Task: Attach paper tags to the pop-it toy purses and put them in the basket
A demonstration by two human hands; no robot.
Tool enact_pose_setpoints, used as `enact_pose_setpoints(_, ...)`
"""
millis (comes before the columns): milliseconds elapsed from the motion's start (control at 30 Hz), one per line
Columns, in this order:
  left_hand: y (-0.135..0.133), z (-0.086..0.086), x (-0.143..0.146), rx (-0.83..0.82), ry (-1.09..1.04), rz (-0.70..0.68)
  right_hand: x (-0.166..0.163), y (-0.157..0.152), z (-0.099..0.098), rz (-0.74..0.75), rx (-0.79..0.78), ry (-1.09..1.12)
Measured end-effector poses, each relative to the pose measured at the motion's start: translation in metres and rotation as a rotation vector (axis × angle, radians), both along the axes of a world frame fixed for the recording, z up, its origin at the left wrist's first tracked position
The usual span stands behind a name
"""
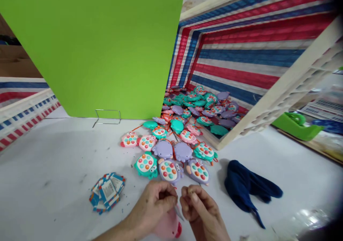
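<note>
Lying just beneath left hand point(158, 202): pink animal-shaped toy point(166, 226), probably light, stiff, slick plastic; best gripped by body edges. Left fingers, right hand's point(202, 210) fingertips pinched together; contents, cannot tell.

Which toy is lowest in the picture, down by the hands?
The pink toy with the red tip, partly hidden behind the left hand; all the other toys lie higher up in the picture.
</note>
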State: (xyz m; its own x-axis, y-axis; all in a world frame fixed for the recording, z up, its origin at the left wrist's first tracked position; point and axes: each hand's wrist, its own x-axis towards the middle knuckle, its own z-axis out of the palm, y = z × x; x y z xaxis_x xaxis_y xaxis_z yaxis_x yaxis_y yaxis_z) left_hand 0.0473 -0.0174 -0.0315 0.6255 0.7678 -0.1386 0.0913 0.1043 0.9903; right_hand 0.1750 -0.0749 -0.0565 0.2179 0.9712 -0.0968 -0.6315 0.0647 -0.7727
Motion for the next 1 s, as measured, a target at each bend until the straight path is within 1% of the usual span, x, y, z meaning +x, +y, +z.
enact_pose_setpoints(100,-0.003,0.011,-0.005,0.05,0.015,0.06,-0.003,0.001,-0.003,0.018,-0.006,0.077)
enact_pose_setpoints(200,-0.009,0.023,-0.008,0.028,0.004,0.032,-0.003,-0.001,-0.007,0.029,-0.005,0.086)
enact_pose_setpoints(267,-0.012,0.028,-0.007,0.018,-0.001,0.007,-0.003,-0.003,-0.011,0.051,-0.004,0.092)
enact_pose_setpoints(333,-0.014,0.028,-0.005,0.005,-0.011,0.001,-0.003,-0.004,-0.014,0.085,0.001,0.098)
enact_pose_setpoints(433,-0.015,0.023,-0.003,-0.042,-0.062,-0.002,-0.003,-0.004,-0.019,0.105,0.011,0.102)
enact_pose_setpoints(600,-0.011,0.018,-0.001,-0.1,-0.132,0.03,-0.001,-0.003,-0.025,0.071,-0.005,0.054)
enact_pose_setpoints(733,-0.009,0.02,-0.001,-0.106,-0.127,0.03,-0.002,-0.002,-0.023,0.052,-0.013,-0.008)
enact_pose_setpoints(833,-0.009,0.024,-0.002,-0.103,-0.124,0.03,-0.005,-0.002,-0.018,0.023,0.018,-0.105)
enact_pose_setpoints(933,-0.008,0.026,-0.004,-0.084,-0.094,0.028,-0.009,-0.005,-0.014,-0.061,0.058,-0.268)
enact_pose_setpoints(1000,-0.006,0.025,-0.007,-0.05,-0.052,0.033,-0.011,-0.007,-0.013,-0.12,0.017,-0.347)
